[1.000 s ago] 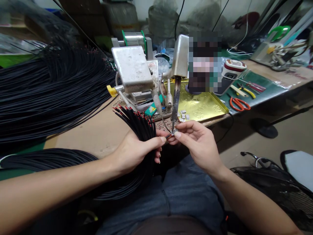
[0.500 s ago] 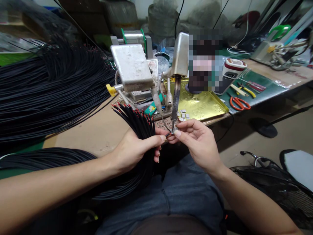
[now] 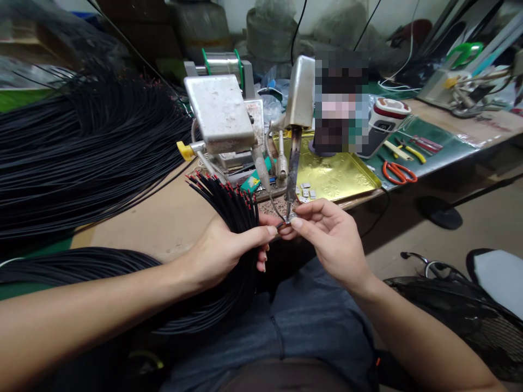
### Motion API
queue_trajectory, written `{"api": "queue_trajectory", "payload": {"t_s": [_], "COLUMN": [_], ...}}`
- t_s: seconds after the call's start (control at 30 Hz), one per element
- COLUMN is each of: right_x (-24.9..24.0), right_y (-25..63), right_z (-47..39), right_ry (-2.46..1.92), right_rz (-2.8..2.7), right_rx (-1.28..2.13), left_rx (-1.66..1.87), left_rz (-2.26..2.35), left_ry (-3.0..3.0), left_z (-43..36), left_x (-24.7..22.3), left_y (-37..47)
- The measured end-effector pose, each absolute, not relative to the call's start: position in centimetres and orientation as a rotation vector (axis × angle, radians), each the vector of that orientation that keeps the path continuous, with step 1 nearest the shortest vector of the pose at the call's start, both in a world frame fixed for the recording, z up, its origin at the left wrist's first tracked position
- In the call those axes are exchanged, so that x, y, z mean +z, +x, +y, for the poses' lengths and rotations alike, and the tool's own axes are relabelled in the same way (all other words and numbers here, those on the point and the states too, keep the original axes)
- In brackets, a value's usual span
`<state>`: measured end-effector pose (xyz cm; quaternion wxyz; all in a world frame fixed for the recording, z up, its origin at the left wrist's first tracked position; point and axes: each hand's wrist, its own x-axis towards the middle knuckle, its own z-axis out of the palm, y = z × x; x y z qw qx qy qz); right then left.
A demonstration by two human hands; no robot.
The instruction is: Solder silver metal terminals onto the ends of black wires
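Observation:
My left hand (image 3: 241,242) is closed around a bundle of black cables (image 3: 229,204) with red-tipped ends. Between its thumb and fingers one cable end points right, toward the tip of a soldering iron (image 3: 293,174). My right hand (image 3: 327,231) pinches a small metal connector (image 3: 291,216) directly under that tip, where the cable's end meets it. The fingers partly hide the connector. A thin solder feed tube (image 3: 265,177) slants down to the same spot. The iron hangs upright from a metal housing (image 3: 301,90).
A gold tray (image 3: 339,174) behind my right hand bears several small metal connectors (image 3: 305,192). Orange-handled pliers (image 3: 399,172) and a screwdriver (image 3: 427,144) lie at the right. A solder spool (image 3: 223,62) stands behind the machine. A large heap of black cables (image 3: 81,147) fills the left.
Both hands hold nearly the same position at the iron tip. The whole view has shifted very slightly; nothing was let go or taken up.

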<state>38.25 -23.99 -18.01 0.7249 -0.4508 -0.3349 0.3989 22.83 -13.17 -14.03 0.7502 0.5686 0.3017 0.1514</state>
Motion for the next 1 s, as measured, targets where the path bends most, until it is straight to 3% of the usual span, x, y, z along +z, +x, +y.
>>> {"api": "queue_trajectory", "payload": {"t_s": [1.0], "right_x": [-17.74], "right_y": [38.05], "right_z": [-24.21], "right_ry": [-1.023], "right_rz": [-0.757], "right_rx": [0.851], "left_rx": [0.303], "left_rz": [0.694], "left_ry": [1.295], "left_z": [-13.22], "left_x": [-13.89], "left_y": [22.79]}}
